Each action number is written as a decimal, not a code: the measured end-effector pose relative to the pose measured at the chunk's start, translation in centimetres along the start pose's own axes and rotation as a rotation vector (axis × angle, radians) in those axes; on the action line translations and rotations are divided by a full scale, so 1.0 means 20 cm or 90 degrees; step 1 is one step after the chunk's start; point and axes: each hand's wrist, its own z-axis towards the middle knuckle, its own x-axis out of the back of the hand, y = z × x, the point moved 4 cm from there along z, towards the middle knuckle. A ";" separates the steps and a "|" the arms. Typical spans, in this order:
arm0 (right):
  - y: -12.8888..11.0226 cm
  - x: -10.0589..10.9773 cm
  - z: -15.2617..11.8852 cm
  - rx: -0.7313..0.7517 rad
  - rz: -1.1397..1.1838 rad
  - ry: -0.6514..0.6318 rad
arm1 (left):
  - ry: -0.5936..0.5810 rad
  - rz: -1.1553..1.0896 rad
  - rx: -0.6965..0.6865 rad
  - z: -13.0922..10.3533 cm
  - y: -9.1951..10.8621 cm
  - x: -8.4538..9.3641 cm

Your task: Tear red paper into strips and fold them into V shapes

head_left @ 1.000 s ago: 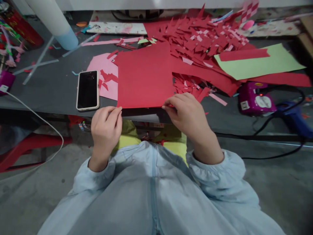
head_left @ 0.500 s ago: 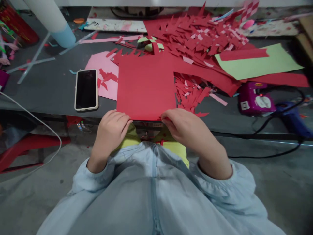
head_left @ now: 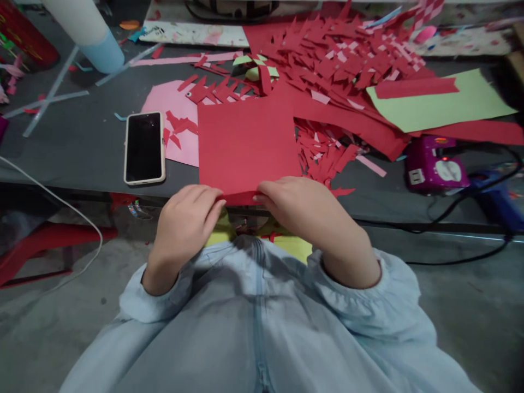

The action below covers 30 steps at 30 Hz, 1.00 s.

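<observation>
Left hand: the left hand (head_left: 186, 218) comes up from the lower left, back upward, wrist bent inward. Its fingers lie close together and curl over the near edge of the red paper sheet (head_left: 248, 144), with the thumb below them, pinching the paper left of its middle.
Right hand: the right hand (head_left: 292, 204) reaches in from the lower right, forearm slanting toward the body's midline. Its back is up, and its fingertips and thumb pinch the same edge right of the left fingertips, with a short gap between the two grips.
Red paper sheet: it lies at the front of the desk (head_left: 98, 142), in front of the body. Its near edge bends along a narrow band between the hands.
Left of the sheet: a pink paper sheet (head_left: 186, 150) is partly under it, with red scraps on top; the phone (head_left: 144, 147) lies beside, screen up and dark.
Beyond the sheet: a spiky red paper strip (head_left: 219, 91) with a small eye, and a large heap of red cut paper (head_left: 319, 52).
Right of the sheet: small red scraps (head_left: 315, 150), a light green sheet (head_left: 440, 114), a purple box (head_left: 436, 166) and a blue glue gun (head_left: 497, 202).
Sleeves: light blue, gathered above both wrists.
</observation>
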 end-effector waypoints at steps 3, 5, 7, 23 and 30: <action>0.03 0.00 0.05 -0.030 -0.002 -0.032 | 0.157 0.047 0.050 -0.03 -0.04 0.01; 0.05 0.01 0.08 -0.028 0.007 -0.038 | 0.262 0.072 0.068 -0.06 -0.03 0.01; 0.06 0.02 0.12 -0.027 0.008 -0.043 | 0.299 0.069 0.059 -0.09 0.00 -0.03; 0.09 -0.03 0.25 -0.035 0.000 -0.054 | 0.072 0.111 0.005 -0.13 0.16 -0.31; 0.09 -0.05 0.27 -0.017 0.020 -0.018 | 0.055 0.086 0.033 -0.16 0.18 -0.32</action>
